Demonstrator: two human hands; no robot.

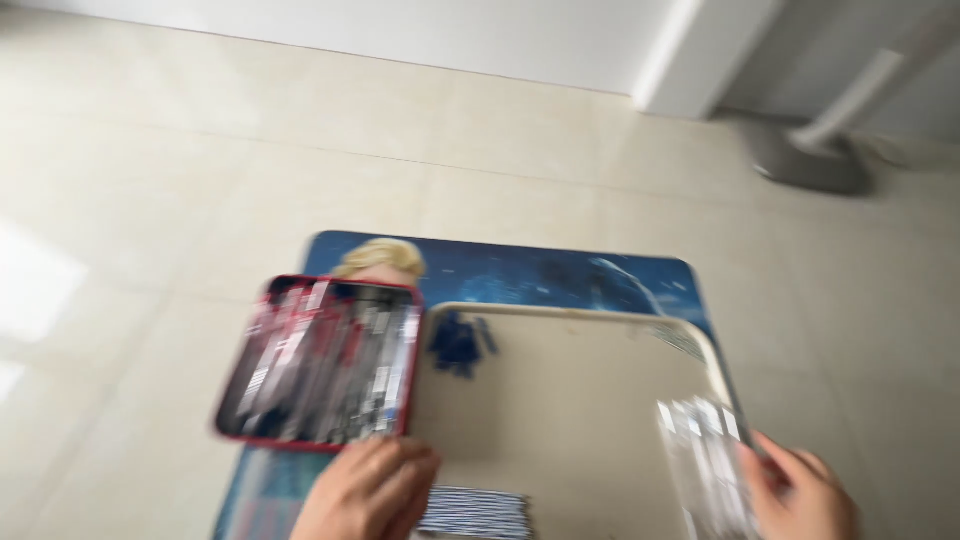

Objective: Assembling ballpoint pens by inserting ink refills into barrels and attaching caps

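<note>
Here, in the head view, a cream tray [560,400] is seen lying on a blue picture mat [560,275] on the tiled floor [150,180]. Against the tray's left edge a red tin [318,360] packed with blurred pens is set. The left hand [368,492] is laid at the tray's near left corner, fingers together, touching the tin's near rim. At the tray's right edge, clear pen packets [705,465] are gripped by the right hand [800,497]. A striped stack [475,513] lies on the tray's near side; small blue pieces [458,343] sit near its far left corner.
</note>
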